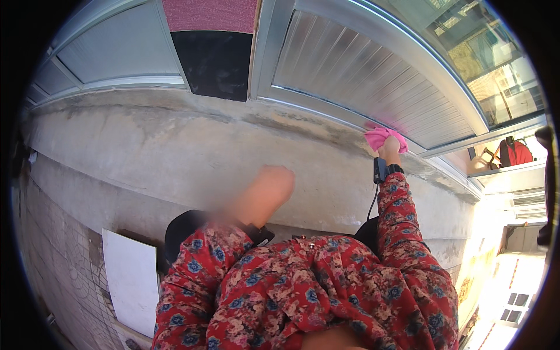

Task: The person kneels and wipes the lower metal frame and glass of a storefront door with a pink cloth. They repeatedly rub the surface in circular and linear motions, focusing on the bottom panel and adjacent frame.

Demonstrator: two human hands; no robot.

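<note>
My right hand [390,146] grips a bright pink cloth [379,137] and presses it to the bottom rail of a metal-framed door panel [358,65] with vertical ribs. The cloth's pink tint reflects in the ribbed surface just above it. A black device [379,169] with a cable sits strapped at my right wrist. My left hand [274,186] hovers over my lap, apart from the panel. Its fingers look curled or hidden, and part of the forearm is blurred, so its grip is unclear. Both sleeves are red with a floral print.
A concrete ledge [183,144] runs along the panel's foot. Left of the panel stand a black wall tile [214,65] and another framed panel [118,48]. A white board [131,280] lies at lower left by the paving [61,245]. A red-and-black item [516,152] rests at right.
</note>
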